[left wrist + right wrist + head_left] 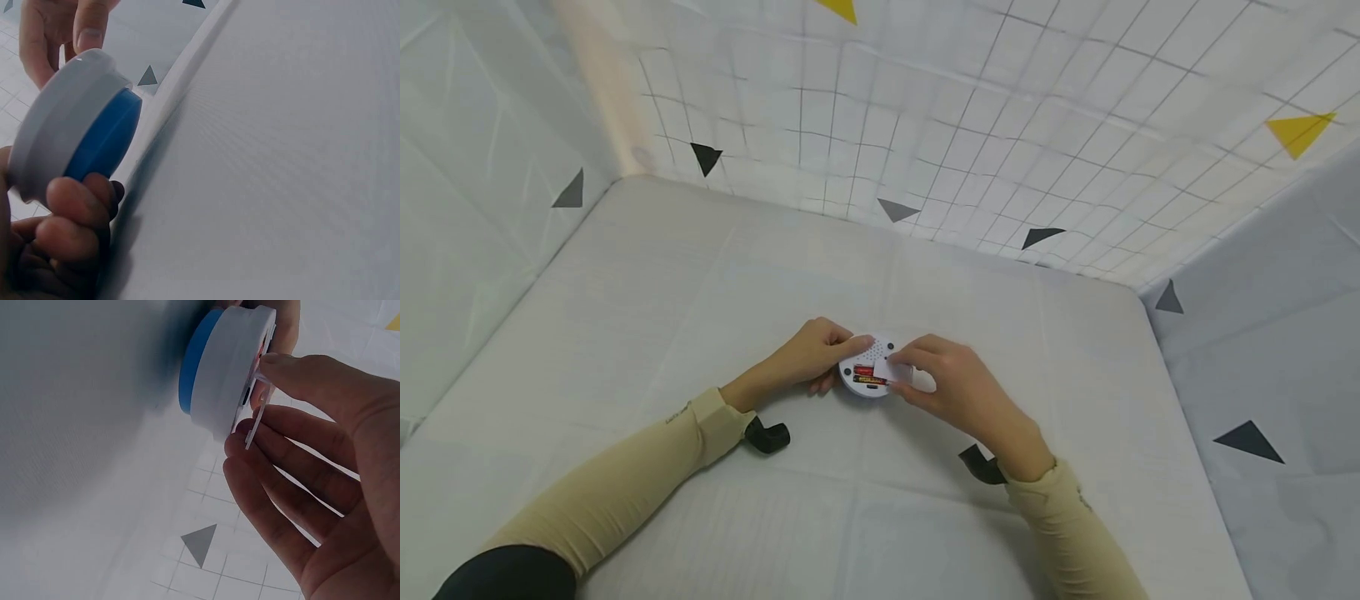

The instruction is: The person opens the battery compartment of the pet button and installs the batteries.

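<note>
A round white device (859, 390) with a blue face (107, 139) is held tilted just over the table, its underside turned up. My left hand (816, 352) grips its left edge, thumb on top and fingers curled beneath. Two red-and-dark batteries (869, 379) lie in the open compartment, near a cluster of small holes. My right hand (953, 385) pinches a thin white battery cover (261, 415) between thumb and fingers, at the right side of the compartment. In the head view the cover overlaps part of the batteries; whether it touches the device is hard to tell.
White cloth covers the table (760, 517). Behind it rises a grid-lined white wall (940, 133) with black, grey and yellow triangles. Plain walls stand left and right. Black wrist mounts (767, 435) stick out from both beige sleeves (617, 483).
</note>
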`<state>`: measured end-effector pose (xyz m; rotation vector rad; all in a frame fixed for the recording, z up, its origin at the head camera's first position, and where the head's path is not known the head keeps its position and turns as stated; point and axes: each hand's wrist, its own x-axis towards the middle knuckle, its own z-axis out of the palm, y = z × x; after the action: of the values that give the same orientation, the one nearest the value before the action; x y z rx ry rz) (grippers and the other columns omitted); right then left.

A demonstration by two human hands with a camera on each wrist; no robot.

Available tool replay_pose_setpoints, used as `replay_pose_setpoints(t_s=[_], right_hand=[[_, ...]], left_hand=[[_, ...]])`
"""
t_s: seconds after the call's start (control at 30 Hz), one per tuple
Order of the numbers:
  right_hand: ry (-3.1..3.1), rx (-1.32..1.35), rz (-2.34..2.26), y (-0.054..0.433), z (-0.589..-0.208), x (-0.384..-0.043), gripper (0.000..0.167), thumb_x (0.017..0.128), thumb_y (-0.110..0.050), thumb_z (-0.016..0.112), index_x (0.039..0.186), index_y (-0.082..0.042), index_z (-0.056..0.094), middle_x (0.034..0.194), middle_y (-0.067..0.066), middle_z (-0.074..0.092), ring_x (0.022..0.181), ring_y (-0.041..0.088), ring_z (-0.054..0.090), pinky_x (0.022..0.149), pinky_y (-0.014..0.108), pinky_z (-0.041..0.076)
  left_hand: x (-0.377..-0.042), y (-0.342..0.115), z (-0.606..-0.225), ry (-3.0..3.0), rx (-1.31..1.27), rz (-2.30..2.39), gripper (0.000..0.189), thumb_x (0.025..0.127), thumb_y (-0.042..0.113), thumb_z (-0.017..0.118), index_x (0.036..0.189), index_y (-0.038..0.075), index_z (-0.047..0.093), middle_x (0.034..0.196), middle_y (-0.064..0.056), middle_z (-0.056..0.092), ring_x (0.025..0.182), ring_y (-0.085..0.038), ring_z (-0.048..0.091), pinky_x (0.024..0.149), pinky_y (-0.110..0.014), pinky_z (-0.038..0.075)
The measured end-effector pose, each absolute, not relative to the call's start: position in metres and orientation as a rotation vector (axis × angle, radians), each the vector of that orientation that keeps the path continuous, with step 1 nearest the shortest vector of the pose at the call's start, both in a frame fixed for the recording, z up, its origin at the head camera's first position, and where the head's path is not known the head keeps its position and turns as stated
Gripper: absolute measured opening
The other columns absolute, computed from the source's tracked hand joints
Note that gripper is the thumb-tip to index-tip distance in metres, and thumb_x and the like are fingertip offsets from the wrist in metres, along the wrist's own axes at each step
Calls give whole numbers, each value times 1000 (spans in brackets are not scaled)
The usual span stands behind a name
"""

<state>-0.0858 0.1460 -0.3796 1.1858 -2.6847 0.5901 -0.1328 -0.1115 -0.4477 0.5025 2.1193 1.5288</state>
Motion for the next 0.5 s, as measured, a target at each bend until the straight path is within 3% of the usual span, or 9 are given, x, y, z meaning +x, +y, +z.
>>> replay_pose_setpoints(t_s=[0.5], right_hand=[[-2634,1232,579,136,-387,-82,32,85,-24,91,113,-13,80,108,0,74,102,14,69,88,30,61]], left_hand=[[-133,-112,-449,2118,548,1535,48,107,49,59,82,10,72,49,-6,58,36,-16,50,37,-29,43]])
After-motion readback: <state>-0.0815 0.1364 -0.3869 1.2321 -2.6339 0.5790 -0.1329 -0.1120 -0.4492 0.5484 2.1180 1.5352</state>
